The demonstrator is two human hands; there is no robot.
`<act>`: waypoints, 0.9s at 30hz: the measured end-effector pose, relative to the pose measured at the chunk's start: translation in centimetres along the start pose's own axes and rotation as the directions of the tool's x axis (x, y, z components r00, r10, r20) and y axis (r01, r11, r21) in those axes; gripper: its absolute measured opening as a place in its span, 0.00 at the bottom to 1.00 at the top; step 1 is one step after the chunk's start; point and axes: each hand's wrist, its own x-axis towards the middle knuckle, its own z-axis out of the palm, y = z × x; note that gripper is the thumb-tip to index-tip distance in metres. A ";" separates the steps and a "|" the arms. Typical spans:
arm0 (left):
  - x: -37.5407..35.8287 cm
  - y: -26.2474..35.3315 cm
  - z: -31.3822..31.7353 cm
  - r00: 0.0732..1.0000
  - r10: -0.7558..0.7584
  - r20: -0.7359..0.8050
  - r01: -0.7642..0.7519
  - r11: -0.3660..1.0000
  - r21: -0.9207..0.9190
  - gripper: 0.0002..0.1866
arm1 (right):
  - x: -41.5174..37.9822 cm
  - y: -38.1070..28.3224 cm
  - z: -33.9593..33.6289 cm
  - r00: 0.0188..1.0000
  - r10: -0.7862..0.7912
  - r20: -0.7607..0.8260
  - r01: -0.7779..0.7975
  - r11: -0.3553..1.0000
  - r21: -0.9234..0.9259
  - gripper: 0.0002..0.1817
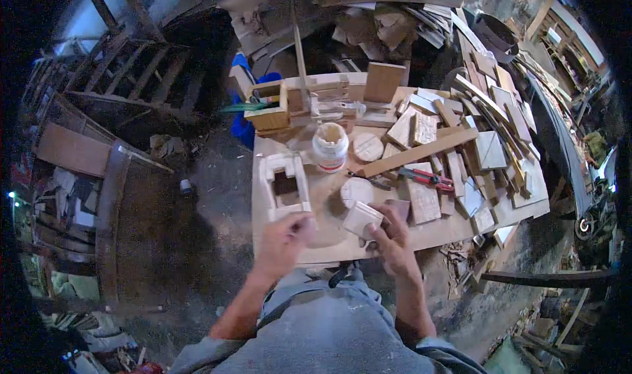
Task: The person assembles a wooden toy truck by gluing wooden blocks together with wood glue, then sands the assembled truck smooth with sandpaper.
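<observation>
In my right hand (394,239) is a small pale wooden block (362,220), gripped between thumb and fingers above the front of the workbench (322,252). My left hand (286,241) is blurred, its fingers curled close together near the lower end of a pale wooden frame (268,186); whether it holds anything is unclear. The frame lies on the bench and has a rectangular opening. Behind the block rests a round wooden disc (356,192). Farther back stands an open white jar (330,151), with a second disc (367,147) to its right.
Red-handled pliers (426,178) and a long wooden strip (421,151) lie at the right, beside a heap of wood offcuts (490,150). A wooden box (270,119) with tools stands at the back left. An upright board (384,82) is at the rear.
</observation>
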 end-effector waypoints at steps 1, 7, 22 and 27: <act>0.2 -1.6 0.4 0.997 -0.008 0.082 0.028 0.971 -0.236 0.18 | 0.0 -0.7 2.7 1.000 -0.005 -0.009 0.006 0.998 0.068 0.21; 0.5 -3.3 -4.2 0.991 0.008 0.135 0.049 0.909 -0.413 0.21 | 1.0 2.2 11.7 0.968 -0.250 -0.008 0.230 0.902 -0.364 0.28; 6.3 -1.2 -11.4 0.963 0.237 0.127 -0.254 0.956 0.146 0.15 | 2.7 2.9 16.5 0.793 -0.609 -0.003 0.264 0.347 -0.900 0.36; 8.7 -5.2 -12.1 0.866 0.501 0.011 -0.489 0.839 0.239 0.16 | 4.4 4.0 18.2 0.785 -0.609 -0.113 0.115 0.322 -0.940 0.38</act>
